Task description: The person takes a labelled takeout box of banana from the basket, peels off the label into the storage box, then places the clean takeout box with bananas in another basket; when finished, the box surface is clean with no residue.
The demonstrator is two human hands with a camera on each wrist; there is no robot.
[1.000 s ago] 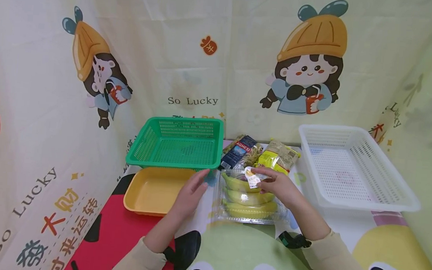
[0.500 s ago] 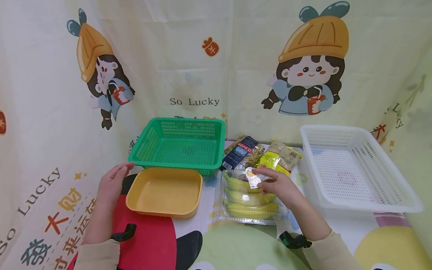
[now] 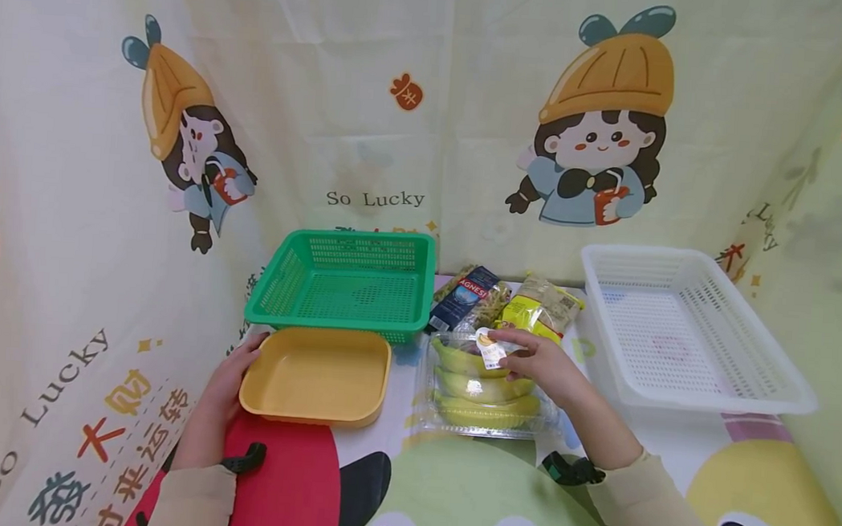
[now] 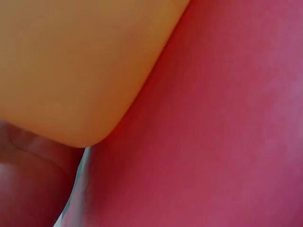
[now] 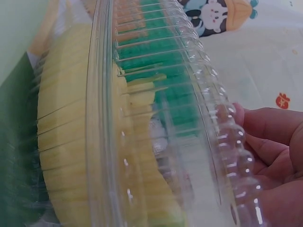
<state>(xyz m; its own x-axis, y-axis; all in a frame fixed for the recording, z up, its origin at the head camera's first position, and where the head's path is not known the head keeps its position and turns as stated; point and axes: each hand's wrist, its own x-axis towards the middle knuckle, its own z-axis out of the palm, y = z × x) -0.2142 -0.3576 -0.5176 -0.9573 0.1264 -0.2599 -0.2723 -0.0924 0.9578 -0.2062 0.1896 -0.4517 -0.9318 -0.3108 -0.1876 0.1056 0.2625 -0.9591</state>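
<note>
Your left hand point(image 3: 229, 380) has moved in and is now touching the yellow tray's point(image 3: 313, 373) left edge, fingers relaxed; your right hand point(image 3: 541, 367) is still gripping the clear banana box point(image 3: 481, 391) beside it.

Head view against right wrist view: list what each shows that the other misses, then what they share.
Only the head view shows the left hand touching the yellow tray, the white basket, two snack packets and the cartoon backdrop.

Only the right wrist view shows the ribbed rim of the clear banana box up close, with fingers against it.

Both show the right hand on the banana box, the bananas inside it, and the green basket.
</note>
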